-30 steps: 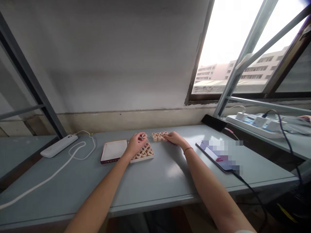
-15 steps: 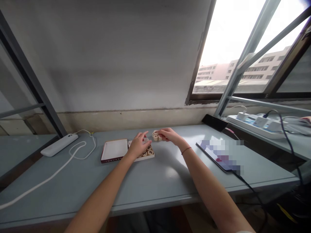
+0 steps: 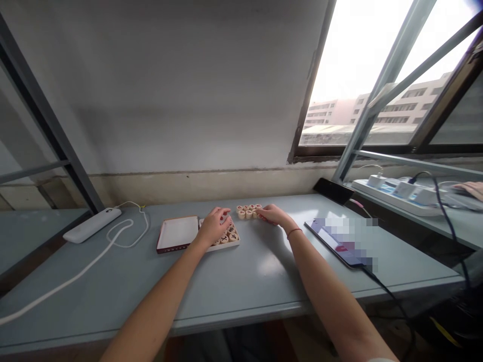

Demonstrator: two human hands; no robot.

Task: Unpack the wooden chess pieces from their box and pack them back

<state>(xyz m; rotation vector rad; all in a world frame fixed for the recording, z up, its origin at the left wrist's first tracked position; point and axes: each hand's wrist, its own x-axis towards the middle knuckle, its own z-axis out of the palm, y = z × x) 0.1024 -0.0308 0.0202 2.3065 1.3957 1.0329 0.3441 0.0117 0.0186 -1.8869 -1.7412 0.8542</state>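
Observation:
My left hand (image 3: 214, 226) hovers over the white box (image 3: 228, 246) of xiangqi pieces, fingers apart, with no piece visible between them. Round wooden pieces (image 3: 232, 236) with dark characters lie in the box, partly hidden by this hand. On the desk to the right, several xiangqi pieces stand in a back row (image 3: 246, 207) and a front row (image 3: 244, 214). At the right end of the front row, my right hand (image 3: 272, 215) pinches a piece, mostly covered by its fingers.
An upturned red-edged lid (image 3: 178, 232) lies left of the box on the grey desk (image 3: 241, 281). A white power bank or strip (image 3: 92, 226) with a cable is at far left. To the right are a tablet (image 3: 332, 241), a dark phone (image 3: 332, 191) and a power strip (image 3: 400, 193).
The piece in my left fingers a second ago no longer shows there. My right hand reached left over the rows, then drew back right to the front row's end.

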